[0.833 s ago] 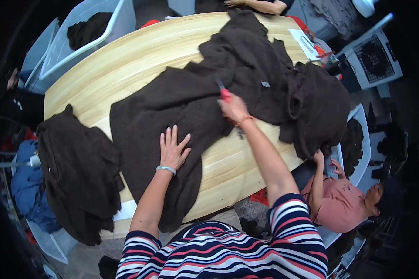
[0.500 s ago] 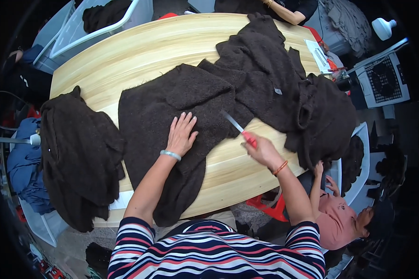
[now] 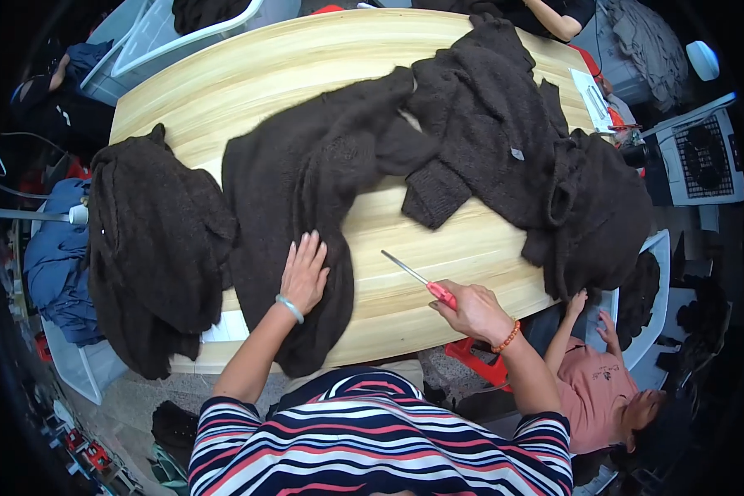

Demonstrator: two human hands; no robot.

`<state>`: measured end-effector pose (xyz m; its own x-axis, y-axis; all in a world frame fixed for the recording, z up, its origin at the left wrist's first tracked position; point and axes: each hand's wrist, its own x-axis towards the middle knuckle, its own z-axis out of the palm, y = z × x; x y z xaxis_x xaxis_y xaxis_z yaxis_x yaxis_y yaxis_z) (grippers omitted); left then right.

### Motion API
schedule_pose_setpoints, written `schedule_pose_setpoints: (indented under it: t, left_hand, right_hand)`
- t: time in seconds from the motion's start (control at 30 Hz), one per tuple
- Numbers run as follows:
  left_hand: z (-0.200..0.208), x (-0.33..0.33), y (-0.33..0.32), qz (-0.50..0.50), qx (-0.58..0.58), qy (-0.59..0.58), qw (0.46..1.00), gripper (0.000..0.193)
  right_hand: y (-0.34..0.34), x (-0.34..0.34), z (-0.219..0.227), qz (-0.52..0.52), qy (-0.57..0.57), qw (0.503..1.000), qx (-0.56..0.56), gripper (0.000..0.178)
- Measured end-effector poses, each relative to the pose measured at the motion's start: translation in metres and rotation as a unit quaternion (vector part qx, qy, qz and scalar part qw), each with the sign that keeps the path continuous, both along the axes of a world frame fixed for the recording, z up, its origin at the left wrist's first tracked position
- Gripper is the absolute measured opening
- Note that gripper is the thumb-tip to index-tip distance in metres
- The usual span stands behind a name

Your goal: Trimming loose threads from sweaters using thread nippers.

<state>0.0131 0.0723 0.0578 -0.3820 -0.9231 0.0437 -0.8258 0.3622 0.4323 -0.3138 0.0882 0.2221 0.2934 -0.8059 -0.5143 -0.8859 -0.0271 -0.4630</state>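
Observation:
A dark brown knitted garment [image 3: 293, 178] lies across the table in front of me, its far part lifted and bunched. My left hand [image 3: 306, 277] rests flat on its near part, fingers stretched out, a pale bangle at the wrist. To the right, my right hand [image 3: 475, 312] is closed round red-handled scissors [image 3: 441, 293]. Their narrow metal blades point far left over bare wood, apart from the cloth. Beyond the blades lies a second dark brown garment [image 3: 488, 116] with a small light tag [image 3: 517, 155]. Its ribbed end [image 3: 436, 198] reaches toward the middle.
More dark brown garments are heaped at the table's left [image 3: 161, 248] and right [image 3: 599, 223] ends. A person in a pink top [image 3: 595, 388] works at the right edge. White bins [image 3: 182, 54] stand beyond the wooden table [image 3: 281, 74]. A red stool [image 3: 479, 360] sits below.
The near garment's far part has shifted and folded, parting from the second garment and baring wood between them. My left hand has slid nearer me; the right hand with the scissors has drawn back from the cloth.

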Motion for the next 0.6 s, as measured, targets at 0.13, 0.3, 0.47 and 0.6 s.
schedule_pose_setpoints:
  t: [0.13, 0.3, 0.47, 0.6]
  left_hand:
    - [-0.011, 0.006, 0.032, 0.028, 0.035, -0.042, 0.998, 0.048]
    - [-0.018, 0.015, 0.025, 0.037, 0.050, 0.098, 0.993, 0.043]
    - [-0.023, 0.019, 0.025, 0.224, 0.190, 0.540, 0.789, 0.034]
    - [-0.048, 0.036, 0.017, 0.248, 0.205, 0.557, 0.766, 0.031]
  right_hand:
    - [0.005, 0.033, 0.013, 0.059, -0.017, 0.997, 0.052, 0.037]
    - [0.007, 0.068, 0.004, 0.132, -0.037, 0.990, 0.022, 0.029]
    - [0.004, 0.075, 0.005, 0.112, 0.027, 0.993, -0.039, 0.027]
    - [0.015, 0.078, 0.002, 0.153, -0.014, 0.988, -0.031, 0.026]
